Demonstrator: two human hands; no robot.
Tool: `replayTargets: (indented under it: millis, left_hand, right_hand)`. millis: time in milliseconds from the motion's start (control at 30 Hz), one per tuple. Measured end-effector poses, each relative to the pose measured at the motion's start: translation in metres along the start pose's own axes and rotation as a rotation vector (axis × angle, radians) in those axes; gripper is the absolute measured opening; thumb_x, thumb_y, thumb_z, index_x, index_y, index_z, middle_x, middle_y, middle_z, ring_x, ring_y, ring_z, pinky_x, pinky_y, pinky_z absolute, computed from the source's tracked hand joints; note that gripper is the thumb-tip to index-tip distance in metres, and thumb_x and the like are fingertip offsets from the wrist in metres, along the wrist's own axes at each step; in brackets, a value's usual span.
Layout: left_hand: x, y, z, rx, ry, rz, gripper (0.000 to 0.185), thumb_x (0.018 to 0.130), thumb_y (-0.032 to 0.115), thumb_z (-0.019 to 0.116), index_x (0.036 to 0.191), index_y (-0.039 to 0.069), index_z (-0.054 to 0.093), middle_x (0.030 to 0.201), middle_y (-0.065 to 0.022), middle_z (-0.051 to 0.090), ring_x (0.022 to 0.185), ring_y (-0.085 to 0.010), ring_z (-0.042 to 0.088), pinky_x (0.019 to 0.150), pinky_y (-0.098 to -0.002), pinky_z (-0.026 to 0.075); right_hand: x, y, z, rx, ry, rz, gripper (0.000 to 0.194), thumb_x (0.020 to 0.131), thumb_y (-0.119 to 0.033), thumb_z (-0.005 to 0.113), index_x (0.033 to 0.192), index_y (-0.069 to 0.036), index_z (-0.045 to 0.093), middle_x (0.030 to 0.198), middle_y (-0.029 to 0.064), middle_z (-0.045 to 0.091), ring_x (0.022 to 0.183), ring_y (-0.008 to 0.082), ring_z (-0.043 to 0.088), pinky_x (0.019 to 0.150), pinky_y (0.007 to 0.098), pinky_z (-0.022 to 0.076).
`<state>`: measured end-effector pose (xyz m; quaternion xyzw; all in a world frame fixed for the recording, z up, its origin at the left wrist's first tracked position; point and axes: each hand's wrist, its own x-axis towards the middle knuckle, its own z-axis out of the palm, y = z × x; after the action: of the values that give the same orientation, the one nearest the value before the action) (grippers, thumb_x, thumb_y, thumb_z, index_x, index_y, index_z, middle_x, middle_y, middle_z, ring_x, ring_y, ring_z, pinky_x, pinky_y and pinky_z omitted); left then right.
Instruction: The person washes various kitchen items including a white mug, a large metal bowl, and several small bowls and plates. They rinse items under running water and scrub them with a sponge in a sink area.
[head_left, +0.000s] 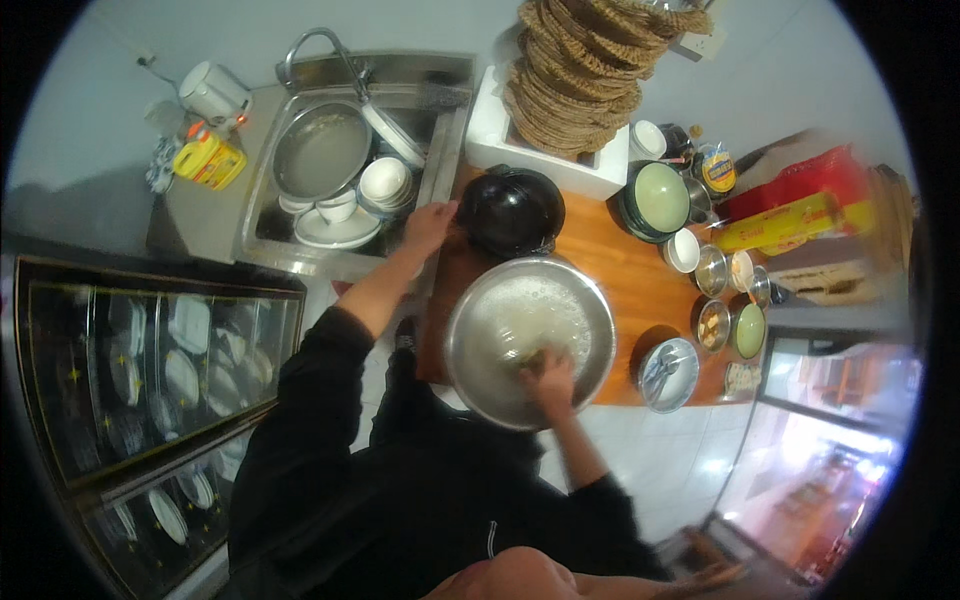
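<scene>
A large round metal basin (480, 322) of cloudy, bubbly water stands at the wooden table's (626, 292) near edge. My right hand (553, 381) is in the basin near its lower side, fingers bent around something small and greenish that is too blurred to name. Up and to the left, my left hand (433, 225) reaches to the left side of a black glossy pot (517, 210) behind the basin. Its fingertips lie at or near the pot's rim; whether they grip it cannot be seen. A metal bowl with a spoon (669, 375) stands to the right of the basin.
A steel sink (262, 240) at the left holds a wide pan (322, 150), bowls and plates. Behind the pot, woven mats (577, 82) are stacked on a white foam box (547, 176). Green bowls (658, 199) and several small bowls line the table's right side. A glass-door dish cabinet (157, 367) stands lower left.
</scene>
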<state>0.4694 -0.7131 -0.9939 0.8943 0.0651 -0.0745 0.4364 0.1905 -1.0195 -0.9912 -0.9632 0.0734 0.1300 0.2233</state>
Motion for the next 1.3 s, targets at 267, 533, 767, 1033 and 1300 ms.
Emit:
replayTargets:
  millis: [267,533,767,1033,1300]
  left_hand:
    - [0.081,-0.123,-0.117,0.758,-0.200,0.395,0.011,0.080,0.008,0.063,0.088,0.003,0.068,0.086,-0.0181,0.067,0.083,-0.0362,0.064,0.090,-0.0470,0.044]
    - [0.094,-0.126,-0.144,0.326,-0.133,0.368,0.022,0.093,0.022,0.057,0.087,0.001,0.057,0.076,-0.0129,0.059,0.072,-0.0287,0.058,0.075,-0.0375,0.046]
    - [-0.027,-0.042,-0.130,-0.698,-0.449,-0.087,0.014,0.094,0.024,0.060,0.094,0.010,0.060,0.082,0.0040,0.055,0.076,-0.0084,0.051,0.069,-0.0254,0.043]
    - [-0.180,0.029,0.102,-0.659,-0.410,-0.269,0.023,0.100,0.023,0.051,0.103,0.002,0.060,0.091,-0.0027,0.060,0.083,-0.0126,0.053,0.076,-0.0291,0.044]
    - [-0.221,0.022,0.157,-1.260,-0.481,-0.339,0.028,0.099,0.029,0.048,0.100,0.003,0.059,0.093,-0.0062,0.062,0.084,-0.0187,0.058,0.075,-0.0342,0.048]
  right_hand:
    - [-0.001,-0.043,0.027,0.005,0.272,0.432,0.070,0.084,-0.040,0.068,0.138,-0.005,0.043,0.137,0.0357,0.039,0.124,0.0497,0.042,0.104,0.0521,0.0367]
    - [0.014,-0.056,0.054,-0.011,0.368,0.556,0.077,0.075,-0.032,0.072,0.140,-0.005,0.040,0.140,0.0341,0.036,0.123,0.0502,0.042,0.104,0.0521,0.0358]
    - [0.017,-0.047,0.077,0.133,0.240,0.285,0.045,0.077,-0.009,0.063,0.122,-0.011,0.059,0.134,0.0260,0.044,0.114,0.0469,0.048,0.100,0.0480,0.0414]
    - [0.006,-0.042,0.047,0.872,0.284,0.616,0.034,0.081,-0.008,0.060,0.115,-0.006,0.062,0.118,0.0221,0.059,0.100,0.0313,0.062,0.083,0.0386,0.0505]
    - [0.000,-0.086,0.005,0.439,0.741,0.101,0.028,0.080,-0.021,0.065,0.103,-0.005,0.065,0.102,0.0183,0.067,0.097,0.0291,0.064,0.080,0.0355,0.0515]
